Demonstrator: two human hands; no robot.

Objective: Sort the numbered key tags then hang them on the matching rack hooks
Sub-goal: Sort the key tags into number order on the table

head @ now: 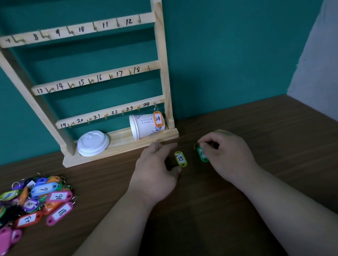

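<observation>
Left hand (158, 168) pinches the yellow tag (180, 159); at its three o'clock, right hand (227, 154) pinches the green tag (201, 155).

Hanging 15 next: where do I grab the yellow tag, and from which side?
Pinch the yellow tag by its long edges at the near end, from above: it lies flat, eyelet end toward the rack, leaving the eyelet free for the hook.

You can count one wooden rack (164, 64) showing three numbered rails, one orange tag (158, 119) hung, two loose tags, a yellow tag (181, 159) and a green tag (201, 155), one paper cup (142, 126), one lid stack (92, 143), and one heap of tags (29, 204) too tangled to count.
</observation>
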